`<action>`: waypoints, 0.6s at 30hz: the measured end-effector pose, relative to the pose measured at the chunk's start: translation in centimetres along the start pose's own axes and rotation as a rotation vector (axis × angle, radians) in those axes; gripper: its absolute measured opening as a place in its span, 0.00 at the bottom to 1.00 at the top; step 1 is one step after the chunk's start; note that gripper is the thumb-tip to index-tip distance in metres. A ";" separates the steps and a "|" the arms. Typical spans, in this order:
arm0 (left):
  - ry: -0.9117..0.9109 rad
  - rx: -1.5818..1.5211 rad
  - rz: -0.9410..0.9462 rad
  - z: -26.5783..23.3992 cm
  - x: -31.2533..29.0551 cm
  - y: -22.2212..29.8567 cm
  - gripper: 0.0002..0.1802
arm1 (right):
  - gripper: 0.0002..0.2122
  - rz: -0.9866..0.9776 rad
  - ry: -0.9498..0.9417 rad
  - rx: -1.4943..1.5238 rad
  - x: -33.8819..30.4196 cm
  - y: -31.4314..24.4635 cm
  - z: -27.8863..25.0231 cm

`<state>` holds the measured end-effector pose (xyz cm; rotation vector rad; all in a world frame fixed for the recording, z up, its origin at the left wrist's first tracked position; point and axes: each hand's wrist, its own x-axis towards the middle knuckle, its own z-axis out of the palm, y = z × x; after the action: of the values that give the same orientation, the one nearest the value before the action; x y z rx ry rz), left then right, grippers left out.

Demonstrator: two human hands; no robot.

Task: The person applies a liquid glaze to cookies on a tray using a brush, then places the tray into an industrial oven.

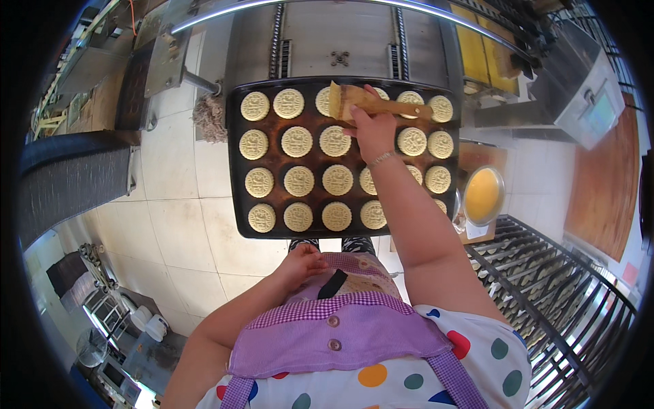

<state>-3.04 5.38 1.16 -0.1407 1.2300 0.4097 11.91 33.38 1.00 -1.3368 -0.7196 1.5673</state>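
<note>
Before me lies a dark baking tray [316, 163] with rows of round, pale mooncakes [298, 182], each stamped with a raised pattern. My right hand [373, 131] reaches over the far side of the tray and grips a flat wooden pastry brush [403, 108]. The bristles point left and touch or hover just above a cake in the farthest row; I cannot tell which. Several cakes are partly covered by my right hand and forearm. At the tray's near edge my left hand [304, 264] rests by my apron, fingers curled, nothing seen in them.
To the tray's right stands a bowl of orange-yellow liquid [482, 195]. A black rack [552, 300] holding trays of pale pieces is at the lower right. Beyond the tray is a metal machine [340, 34] with a bar across it. A dark conveyor belt [75, 170] juts in from the left.
</note>
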 end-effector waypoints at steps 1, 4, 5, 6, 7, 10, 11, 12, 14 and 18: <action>0.018 0.026 0.044 -0.8 -0.4 -0.1 0.09 | 0.25 -0.009 0.002 -0.055 0.7 0.6 0.8; 0.069 0.031 0.146 -3.5 -0.9 0.2 0.09 | 0.25 -0.093 0.038 -0.243 1.7 1.7 1.4; 0.086 0.017 0.176 -4.3 -1.1 0.3 0.08 | 0.23 -0.111 0.102 -0.196 2.0 1.5 0.4; 0.086 0.082 0.196 -5.0 -1.3 0.5 0.09 | 0.23 -0.143 0.231 -0.373 3.4 1.7 -2.9; 0.093 0.140 0.217 -5.7 -1.7 0.4 0.10 | 0.22 -0.316 0.231 -0.388 4.0 0.9 -6.1; 0.101 0.262 0.234 -7.5 -2.9 0.2 0.10 | 0.19 -0.268 0.439 -0.160 3.5 -2.6 -11.2; 0.105 0.288 0.229 -7.9 -3.2 0.0 0.10 | 0.18 -0.255 0.413 -0.292 4.2 -1.8 -10.9; 0.106 0.277 0.215 -8.3 -3.5 0.0 0.09 | 0.18 -0.242 0.386 -0.425 5.3 -0.4 -10.7; 0.107 0.262 0.186 -8.3 -4.9 1.0 0.07 | 0.16 -0.217 0.214 -0.391 3.9 0.3 -4.5; 0.147 0.401 0.243 -9.4 -4.3 0.9 0.11 | 0.25 -0.123 -0.030 -0.243 1.0 4.4 9.6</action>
<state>-12.91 2.14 2.12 0.3293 1.4566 0.3585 1.48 33.72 -0.97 -1.4171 -1.0178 1.4388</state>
